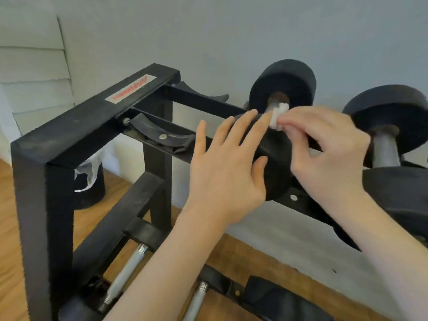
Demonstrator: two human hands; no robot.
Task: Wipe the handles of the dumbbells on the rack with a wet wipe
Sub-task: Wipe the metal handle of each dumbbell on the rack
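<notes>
Dumbbells sit on the top tier of the black rack (76, 137) before you: one (281, 89) under your hands, a second dumbbell (389, 117) just right of it. Your left hand (228, 165) lies flat, fingers straight, against the first one's near head. Your right hand (324, 149) pinches a bunched white wet wipe (279, 117) onto its handle (273, 104).
</notes>
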